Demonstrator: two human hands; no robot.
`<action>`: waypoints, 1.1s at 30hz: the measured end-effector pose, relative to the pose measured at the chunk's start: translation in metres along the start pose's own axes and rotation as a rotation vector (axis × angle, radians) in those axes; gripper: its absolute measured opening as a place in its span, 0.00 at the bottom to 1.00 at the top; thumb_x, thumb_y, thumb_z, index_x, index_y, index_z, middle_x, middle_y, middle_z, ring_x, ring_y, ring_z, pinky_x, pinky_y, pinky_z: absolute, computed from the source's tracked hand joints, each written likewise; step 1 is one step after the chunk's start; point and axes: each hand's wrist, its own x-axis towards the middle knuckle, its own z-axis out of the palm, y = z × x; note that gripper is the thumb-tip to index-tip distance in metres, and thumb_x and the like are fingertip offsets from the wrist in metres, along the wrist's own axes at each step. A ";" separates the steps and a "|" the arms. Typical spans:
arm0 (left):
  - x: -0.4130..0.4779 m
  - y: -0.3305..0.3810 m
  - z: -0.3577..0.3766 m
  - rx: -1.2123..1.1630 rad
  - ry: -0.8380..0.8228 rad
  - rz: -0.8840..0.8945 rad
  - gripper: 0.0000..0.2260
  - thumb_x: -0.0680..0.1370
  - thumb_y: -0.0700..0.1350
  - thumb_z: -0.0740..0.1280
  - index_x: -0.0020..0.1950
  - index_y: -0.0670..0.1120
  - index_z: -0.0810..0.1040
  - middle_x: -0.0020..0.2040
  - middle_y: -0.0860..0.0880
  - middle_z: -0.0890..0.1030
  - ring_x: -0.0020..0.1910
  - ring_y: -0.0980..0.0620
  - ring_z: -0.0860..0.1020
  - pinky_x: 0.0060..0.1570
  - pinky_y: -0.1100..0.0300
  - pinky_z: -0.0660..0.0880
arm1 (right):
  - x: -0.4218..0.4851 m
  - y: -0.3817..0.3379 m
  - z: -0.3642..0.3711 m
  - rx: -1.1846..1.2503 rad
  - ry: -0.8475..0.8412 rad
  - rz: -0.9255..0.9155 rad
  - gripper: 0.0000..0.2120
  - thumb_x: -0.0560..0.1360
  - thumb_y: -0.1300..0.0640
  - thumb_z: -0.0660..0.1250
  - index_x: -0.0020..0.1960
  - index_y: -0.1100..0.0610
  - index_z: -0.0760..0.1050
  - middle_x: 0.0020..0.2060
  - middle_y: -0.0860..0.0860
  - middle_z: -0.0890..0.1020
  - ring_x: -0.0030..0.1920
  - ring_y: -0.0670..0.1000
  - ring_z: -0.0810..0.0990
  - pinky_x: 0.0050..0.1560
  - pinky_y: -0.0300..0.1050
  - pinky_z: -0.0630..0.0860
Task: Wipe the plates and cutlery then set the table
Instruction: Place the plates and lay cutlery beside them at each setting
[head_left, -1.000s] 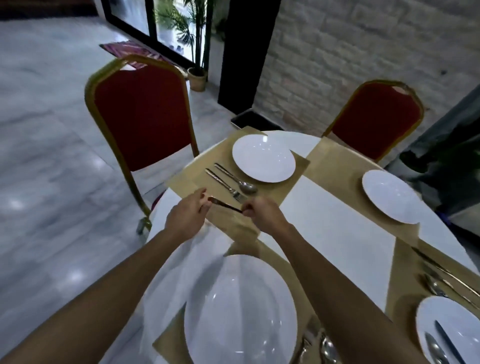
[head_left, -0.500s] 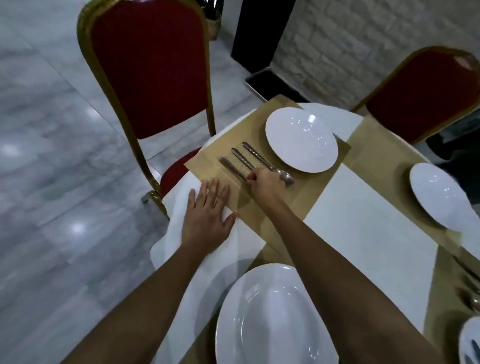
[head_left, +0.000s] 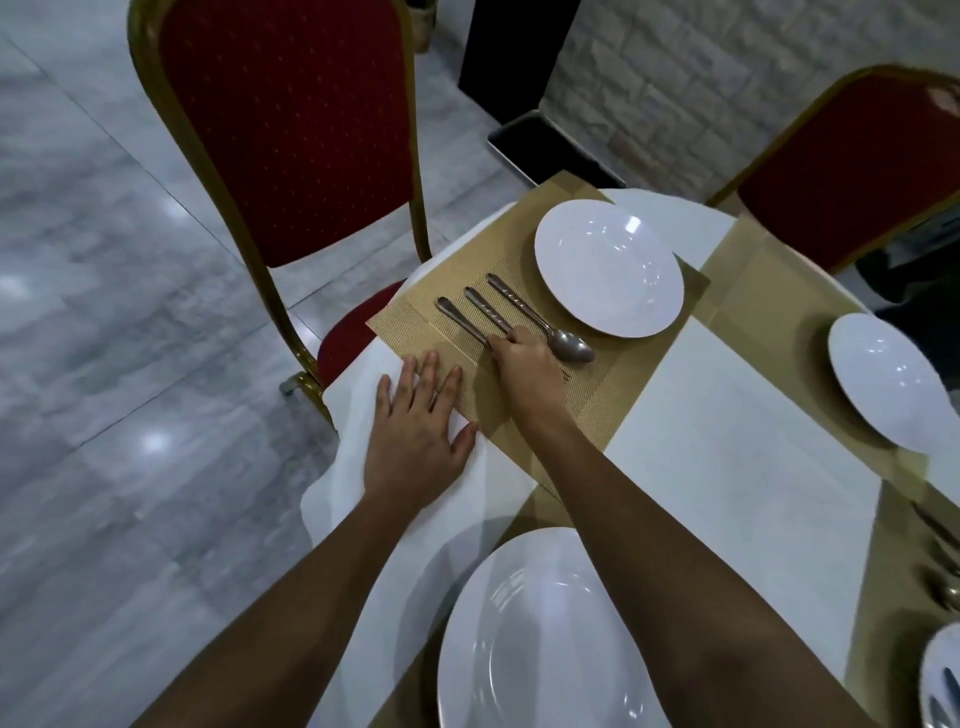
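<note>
Three pieces of cutlery lie side by side on a tan placemat (head_left: 415, 332), left of a white plate (head_left: 608, 267): a knife (head_left: 460, 319), a fork (head_left: 485, 309) and a spoon (head_left: 569, 345). My right hand (head_left: 524, 364) rests on the mat with its fingers curled over the knife's near end, hiding the blade and most of the fork. Fork tines peek out beside my wrist. My left hand (head_left: 415, 426) lies flat with fingers spread on the white tablecloth (head_left: 363, 467), its fingertips on the mat's edge.
A large white plate (head_left: 545, 639) sits close under my forearms. Another plate (head_left: 893, 382) is on a mat to the right, with more cutlery (head_left: 940, 551) at the right edge. Red chairs stand at the left (head_left: 291, 130) and the far right (head_left: 852, 171).
A second ago both hands held the knife above the mat. It now lies beside the fork under my right hand, and my left hand has let go and lies flat on the cloth.
</note>
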 end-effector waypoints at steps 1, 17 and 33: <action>0.000 0.000 0.000 0.009 0.000 0.000 0.31 0.78 0.64 0.48 0.78 0.50 0.56 0.78 0.46 0.53 0.77 0.44 0.50 0.73 0.45 0.42 | 0.000 -0.001 -0.002 -0.008 -0.005 -0.004 0.15 0.80 0.61 0.59 0.66 0.58 0.73 0.57 0.57 0.76 0.57 0.55 0.75 0.53 0.45 0.73; -0.002 -0.002 0.001 -0.048 -0.006 0.012 0.31 0.78 0.64 0.47 0.78 0.52 0.51 0.79 0.48 0.50 0.78 0.46 0.46 0.74 0.46 0.41 | -0.024 0.020 -0.015 0.032 -0.036 0.029 0.21 0.80 0.60 0.61 0.72 0.59 0.65 0.65 0.58 0.74 0.60 0.57 0.77 0.54 0.46 0.77; -0.060 0.244 -0.054 0.240 -0.232 0.379 0.26 0.83 0.55 0.47 0.77 0.44 0.53 0.78 0.45 0.53 0.77 0.45 0.49 0.74 0.44 0.47 | -0.279 0.230 -0.084 -0.098 0.003 0.462 0.23 0.84 0.54 0.46 0.77 0.59 0.52 0.77 0.52 0.56 0.77 0.53 0.51 0.74 0.56 0.52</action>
